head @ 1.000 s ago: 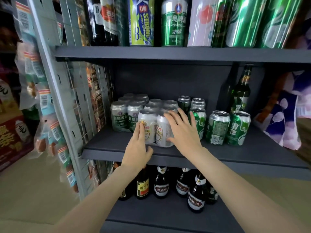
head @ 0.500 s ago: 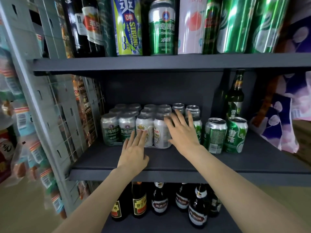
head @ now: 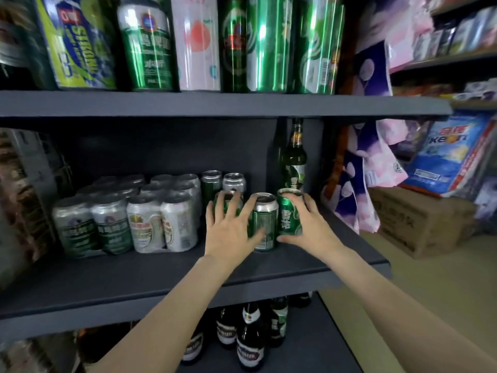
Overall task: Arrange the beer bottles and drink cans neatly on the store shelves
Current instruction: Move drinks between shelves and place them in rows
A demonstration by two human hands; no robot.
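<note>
Green cans [head: 263,220] stand near the shelf's [head: 161,286] right front edge. My left hand [head: 228,232] lies spread on them; my right hand [head: 309,224] seemingly cups the end one. Thin, slick, dentable: hold mid-wall.

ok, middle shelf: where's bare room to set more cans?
Free: the front strip of the middle shelf ahead of the shrink-wrapped can packs, and the right end beyond the rightmost green can held by the right hand. Crowded: left and centre, cans packed tight around the left hand.
</note>
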